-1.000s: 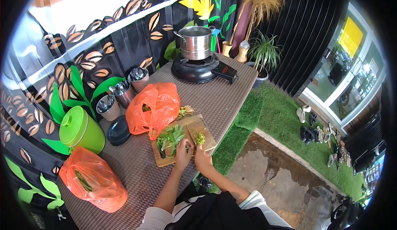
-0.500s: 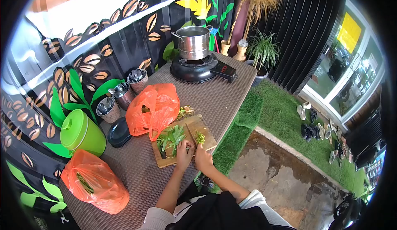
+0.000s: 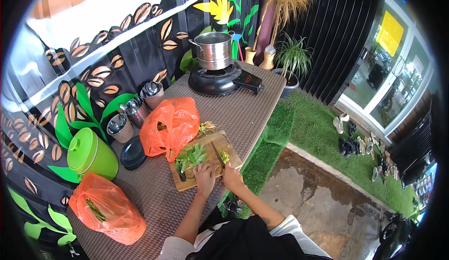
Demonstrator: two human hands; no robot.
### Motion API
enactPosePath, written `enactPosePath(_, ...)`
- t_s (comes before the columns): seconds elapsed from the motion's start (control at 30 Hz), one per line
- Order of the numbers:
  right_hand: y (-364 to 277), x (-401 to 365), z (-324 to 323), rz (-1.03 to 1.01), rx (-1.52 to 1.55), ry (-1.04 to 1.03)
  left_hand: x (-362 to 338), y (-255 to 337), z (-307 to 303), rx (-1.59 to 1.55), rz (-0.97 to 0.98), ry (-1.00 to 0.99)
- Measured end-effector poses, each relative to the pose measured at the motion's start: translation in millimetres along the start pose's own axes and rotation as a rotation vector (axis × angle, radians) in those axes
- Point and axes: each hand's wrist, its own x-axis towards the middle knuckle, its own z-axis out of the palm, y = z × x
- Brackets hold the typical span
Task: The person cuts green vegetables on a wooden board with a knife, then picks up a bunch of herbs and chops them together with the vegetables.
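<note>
A wooden cutting board [image 3: 230, 141] lies near the table's front edge. My right hand [image 3: 232, 177] is closed around the handle of a knife [image 3: 217, 152], its blade pointing away from me over the board. Just right of the blade sits a small pile of chopped green pieces [image 3: 225, 156]. My left hand [image 3: 205, 175] rests at the board's near side with curled fingers, pressing the stem ends of the leafy greens [image 3: 192, 155]. Those stems are mostly hidden under the fingers. Beyond the board, a bunch of roots or stem ends [image 3: 206, 128] lies on the table.
An orange plastic bag [image 3: 175, 122] touches the board's far left; another orange bag [image 3: 112, 213] stands nearer me. Black plates [image 3: 133, 153], a green lidded bucket [image 3: 93, 154] and cutlery cups [image 3: 120, 130] line the wall. A pot [image 3: 213, 51] sits on a portable stove [image 3: 213, 82].
My left hand has shifted slightly left, away from the right hand, and its fingers lie flatter over the greens. The knife blade now shows more plainly beside the chopped pile.
</note>
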Motion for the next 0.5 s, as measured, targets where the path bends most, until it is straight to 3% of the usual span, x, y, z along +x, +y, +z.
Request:
enactPosePath(0.17, 0.3, -2.6, -13.2, -0.07, -0.014, -0.028, 6.8, -3.6, 15.2, -0.136, -0.061, -0.038)
enactPosePath(0.37, -12.5, -13.2, -1.6, 0.03, -0.071, 0.039, 8.5, -1.8, 11.7, -0.156, -0.06, -0.018)
enactPosePath(0.5, -13.0, -3.7, -7.4, -0.013, -0.048, 0.066, 6.6, -3.4, 12.7, -0.181, -0.047, -0.021)
